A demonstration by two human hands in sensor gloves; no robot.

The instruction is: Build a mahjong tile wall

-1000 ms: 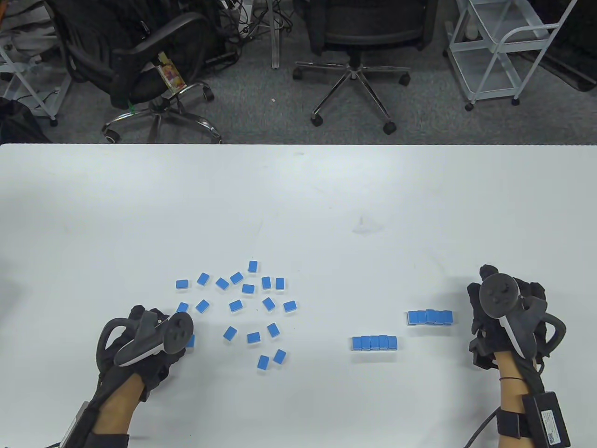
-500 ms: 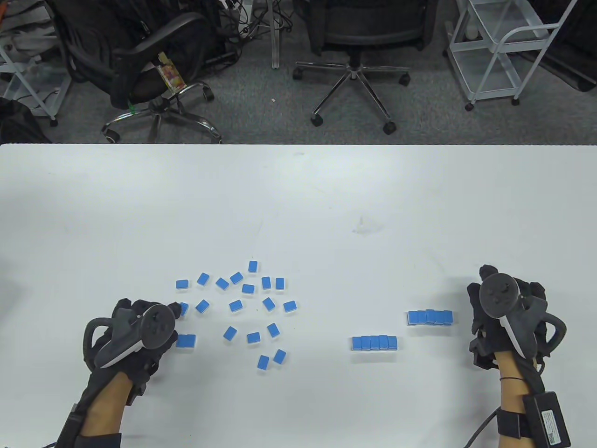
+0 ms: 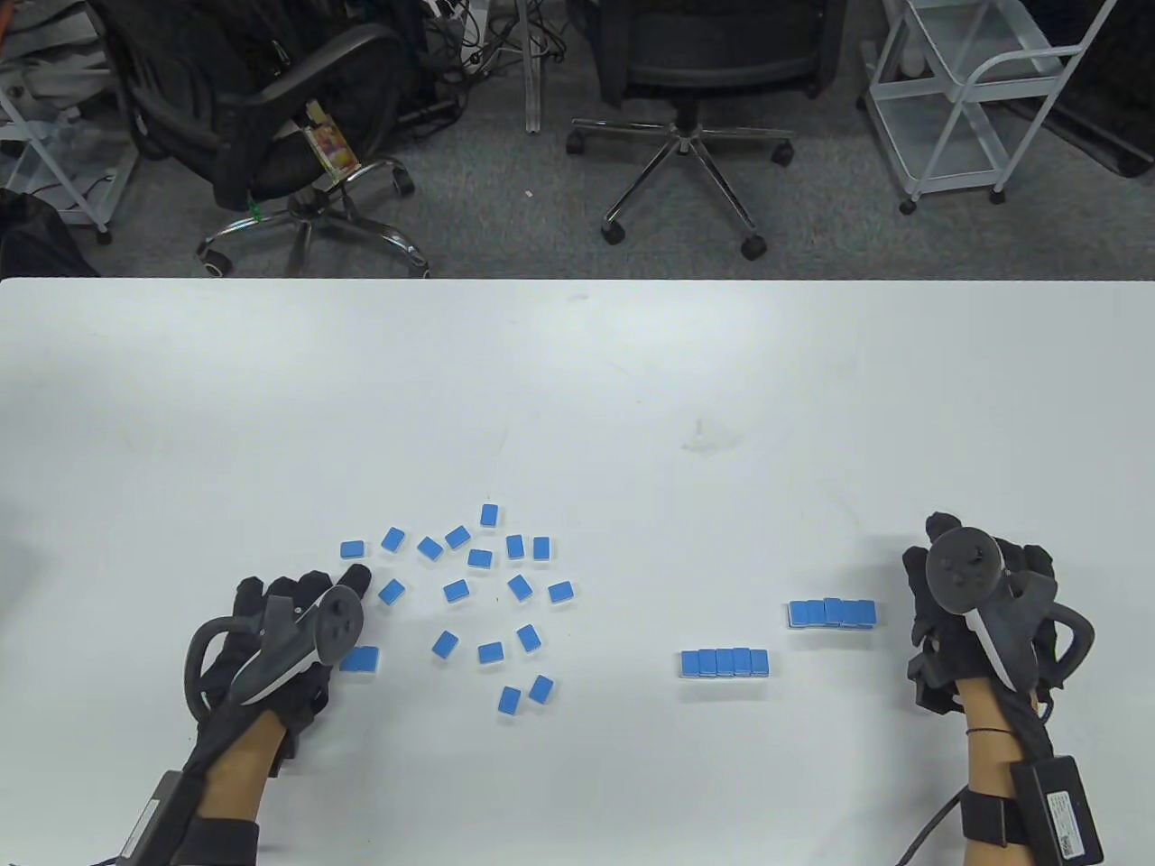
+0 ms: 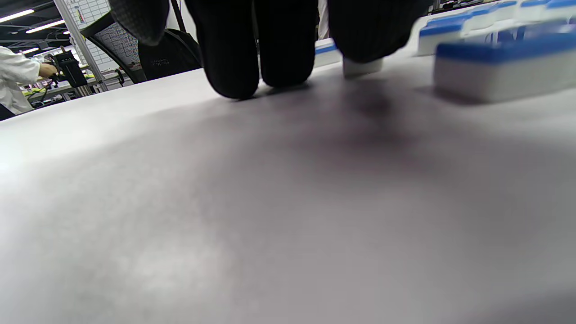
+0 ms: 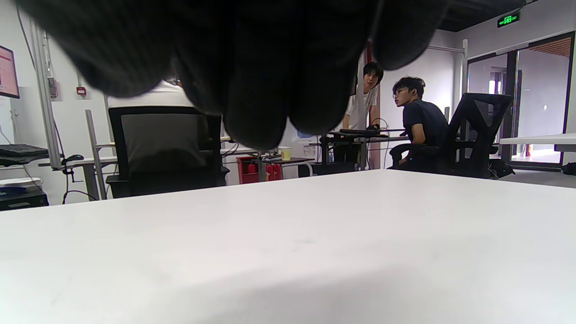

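Several loose blue-backed mahjong tiles [image 3: 469, 586] lie scattered at the table's front left. Two short finished rows stand to the right, one nearer [image 3: 725, 662] and one further right [image 3: 832, 613]. My left hand [image 3: 347, 582] lies at the left edge of the scatter, its fingers [image 4: 234, 54] stretched forward with the tips down on the table. One fingertip presses on a tile [image 4: 362, 67]. A side-by-side pair of tiles [image 3: 361, 659] lies just right of that hand. My right hand [image 3: 974, 595] rests on the table right of the further row and holds nothing.
The white table [image 3: 577, 388] stretches bare behind the tiles. Office chairs [image 3: 686, 81] and a white cart [image 3: 974, 99] stand on the floor beyond its far edge. People sit at desks [image 5: 418, 121] in the background of the right wrist view.
My left hand left the pair of tiles, drew back left, then reached forward until its fingers covered the tile above the pair. My right hand and both rows stayed still.
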